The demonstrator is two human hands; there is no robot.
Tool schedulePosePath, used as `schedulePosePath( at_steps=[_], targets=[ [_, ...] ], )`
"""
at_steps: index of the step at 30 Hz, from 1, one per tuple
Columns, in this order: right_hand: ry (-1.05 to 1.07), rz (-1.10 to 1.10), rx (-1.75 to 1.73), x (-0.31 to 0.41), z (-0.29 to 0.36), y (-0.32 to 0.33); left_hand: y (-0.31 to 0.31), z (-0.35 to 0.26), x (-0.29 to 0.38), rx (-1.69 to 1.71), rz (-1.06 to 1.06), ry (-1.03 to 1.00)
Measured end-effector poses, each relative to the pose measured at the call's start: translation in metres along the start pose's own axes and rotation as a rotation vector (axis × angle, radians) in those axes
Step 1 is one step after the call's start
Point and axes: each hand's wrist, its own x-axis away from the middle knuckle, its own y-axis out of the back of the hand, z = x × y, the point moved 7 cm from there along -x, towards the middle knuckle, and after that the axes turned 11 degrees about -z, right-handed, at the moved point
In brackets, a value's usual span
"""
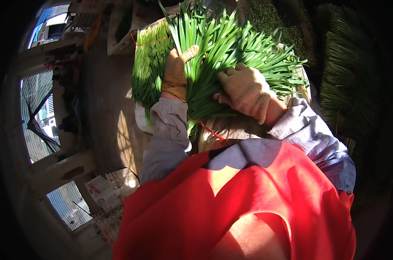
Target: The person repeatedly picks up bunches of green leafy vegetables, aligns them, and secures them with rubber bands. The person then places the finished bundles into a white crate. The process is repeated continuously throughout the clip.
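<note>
A large fanned bunch of long flat green leaves, which look like garlic chives (216, 52), lies before me. At its left side, my left hand (177, 71) in a tan glove grips some of the leaves, thumb across their front; its other fingers are mostly hidden. My right hand (245, 87), in a beige knitted glove, has its fingers curled into the leaves at the lower right of the fan. A red tie (211, 130) runs from the lower ends of the bunch towards my red apron (248, 185).
Left of the fan stands a tied bundle of paler green stalks (151, 48) in a white container (143, 118). Tall stacks of greens (345, 74) stand in shade at the right. A pale crate (120, 45) sits at the upper left. Window openings (40, 113) line the left wall.
</note>
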Motion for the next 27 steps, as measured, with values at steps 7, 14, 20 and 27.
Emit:
schedulePosePath(
  at_steps=[7,14,20,27],
  targets=[
    [-0.466,-0.076,-0.365,-0.007,-0.042,0.003,-0.002,0.004,0.0,0.05,-0.021,0.077],
    [-0.416,-0.125,-0.369,-0.029,-0.066,-0.016,-0.006,0.0,0.007,-0.093,0.017,0.007],
    [-0.396,-0.299,-0.302,-0.021,-0.062,-0.014,-0.005,0.007,0.004,-0.055,-0.05,-0.039],
    [-0.944,-0.527,-1.221,0.007,-0.109,-0.031,-0.014,0.015,0.008,-0.059,-0.087,0.056]
  ],
)
